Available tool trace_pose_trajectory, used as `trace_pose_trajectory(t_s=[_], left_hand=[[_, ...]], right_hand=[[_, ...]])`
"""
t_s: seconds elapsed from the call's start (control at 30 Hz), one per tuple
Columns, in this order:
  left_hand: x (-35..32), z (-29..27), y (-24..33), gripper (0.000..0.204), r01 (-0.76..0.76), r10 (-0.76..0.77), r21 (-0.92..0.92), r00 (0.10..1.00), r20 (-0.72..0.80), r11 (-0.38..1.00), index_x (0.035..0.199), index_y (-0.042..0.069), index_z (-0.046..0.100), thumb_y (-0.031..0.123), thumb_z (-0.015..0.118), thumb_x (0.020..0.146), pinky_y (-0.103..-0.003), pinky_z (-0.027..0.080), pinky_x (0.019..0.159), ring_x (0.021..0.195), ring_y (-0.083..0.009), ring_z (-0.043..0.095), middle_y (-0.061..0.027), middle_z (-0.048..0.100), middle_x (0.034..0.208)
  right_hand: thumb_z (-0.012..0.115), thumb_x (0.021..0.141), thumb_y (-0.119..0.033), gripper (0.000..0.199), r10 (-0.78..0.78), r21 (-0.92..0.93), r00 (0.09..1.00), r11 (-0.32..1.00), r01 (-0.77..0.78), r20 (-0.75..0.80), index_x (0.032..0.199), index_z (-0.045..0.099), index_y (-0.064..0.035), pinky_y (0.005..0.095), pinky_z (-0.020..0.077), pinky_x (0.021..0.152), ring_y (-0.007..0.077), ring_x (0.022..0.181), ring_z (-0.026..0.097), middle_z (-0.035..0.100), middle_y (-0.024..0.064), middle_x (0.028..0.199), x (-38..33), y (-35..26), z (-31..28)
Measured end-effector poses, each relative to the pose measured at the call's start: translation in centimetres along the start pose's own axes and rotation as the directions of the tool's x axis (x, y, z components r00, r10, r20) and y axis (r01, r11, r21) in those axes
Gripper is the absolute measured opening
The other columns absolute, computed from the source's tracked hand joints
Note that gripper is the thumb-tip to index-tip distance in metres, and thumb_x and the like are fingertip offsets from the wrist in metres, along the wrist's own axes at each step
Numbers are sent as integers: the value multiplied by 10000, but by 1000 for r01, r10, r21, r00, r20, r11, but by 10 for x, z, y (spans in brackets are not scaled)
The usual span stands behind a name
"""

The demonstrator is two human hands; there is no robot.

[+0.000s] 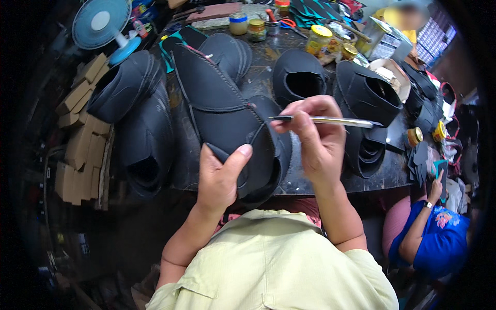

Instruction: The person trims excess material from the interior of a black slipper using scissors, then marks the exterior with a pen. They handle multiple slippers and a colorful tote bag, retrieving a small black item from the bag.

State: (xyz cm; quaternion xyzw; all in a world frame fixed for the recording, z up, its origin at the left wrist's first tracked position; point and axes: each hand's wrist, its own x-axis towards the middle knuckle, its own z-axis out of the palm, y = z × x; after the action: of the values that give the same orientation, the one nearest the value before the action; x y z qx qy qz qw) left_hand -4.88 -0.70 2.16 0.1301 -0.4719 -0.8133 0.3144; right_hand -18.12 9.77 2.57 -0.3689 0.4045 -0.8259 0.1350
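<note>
While your left hand (219, 173) grips the near edge of a black shoe upper (214, 124), your thumb lies on top of it and the other fingers are mostly hidden beneath. That upper is right in front of you, over the near side of the dark table (263, 62), its tall, stitched-edged panel pointing away from you. A seam crosses its middle, with a small reddish mark at the seam's right end.

Your right hand (320, 139) is raised just right of the upper, grasping a slim, silvery pen-like tool (336, 121) between thumb and fingers. You have its dark tip aimed left, at the upper's right-hand part; whether it touches the material, I cannot tell.

Left of the upper you have two more dark uppers, one (124, 88) farther from you and partly over the other (147, 139). Just beyond it is a rounded black stack (225, 51). To its right, past your right hand, sits another group of black uppers (364, 93), and a single one with a wide opening (297, 72) is beyond your right fingers.

Farther beyond the upper you can see a blue-lidded jar (238, 24) and, more to the right, a larger yellow-lidded jar (319, 39). Well to its left are cardboard boxes (80, 144) and a blue fan (101, 23). Well to its right and nearer you is a co-worker in a blue shirt (434, 237).
</note>
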Motion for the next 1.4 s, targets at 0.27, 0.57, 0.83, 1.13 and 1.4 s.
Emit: trace_pose_trajectory(t_s=[0.27, 0.57, 0.83, 1.13, 1.4], left_hand=[[-7, -6, -6, 215, -40, 44, 115, 999, -31, 993, 1161, -10, 589, 30, 660, 962, -247, 548, 783, 889, -83, 642, -62, 679, 1059], [-7, -10, -3, 185, -25, 27, 168, 1000, -9, 985, 1131, -10, 594, 31, 657, 963, -238, 532, 744, 845, -67, 624, -39, 674, 999], [-7, -10, -1, 172, 1, -1, 133, 1000, 0, 991, 1127, -1, 594, 30, 648, 966, -231, 529, 737, 849, -66, 626, -42, 673, 1011], [-6, -11, -1, 196, -43, 41, 155, 999, 14, 987, 1152, -3, 592, 27, 642, 965, -236, 528, 738, 852, -64, 621, -37, 672, 1011], [-6, -11, 1, 197, -7, 6, 146, 1000, 8, 989, 1150, -4, 589, 28, 643, 963, -240, 530, 754, 864, -68, 622, -46, 672, 1027]], right_hand=[[729, 914, 17, 132, -97, -323, 990, 938, 126, 105, 1002, 630, 22, 264, 562, 777, 143, 860, 666, 657, 93, 968, 5, 2, 14], [751, 882, 28, 142, -144, -468, 977, 861, 202, 158, 956, 630, 11, 281, 540, 684, 159, 792, 654, 654, 96, 905, 3, 2, 15], [745, 889, 28, 138, -133, -424, 983, 888, 176, 129, 949, 623, 4, 282, 532, 665, 173, 744, 661, 652, 85, 855, 5, 5, 16], [736, 893, 33, 126, -142, -465, 984, 868, 175, 106, 940, 621, 9, 278, 549, 651, 171, 739, 664, 650, 90, 860, 4, 6, 17], [717, 897, 56, 122, -159, -495, 967, 835, 239, 197, 962, 622, 14, 275, 546, 636, 176, 726, 667, 634, 100, 877, 5, 7, 15]])
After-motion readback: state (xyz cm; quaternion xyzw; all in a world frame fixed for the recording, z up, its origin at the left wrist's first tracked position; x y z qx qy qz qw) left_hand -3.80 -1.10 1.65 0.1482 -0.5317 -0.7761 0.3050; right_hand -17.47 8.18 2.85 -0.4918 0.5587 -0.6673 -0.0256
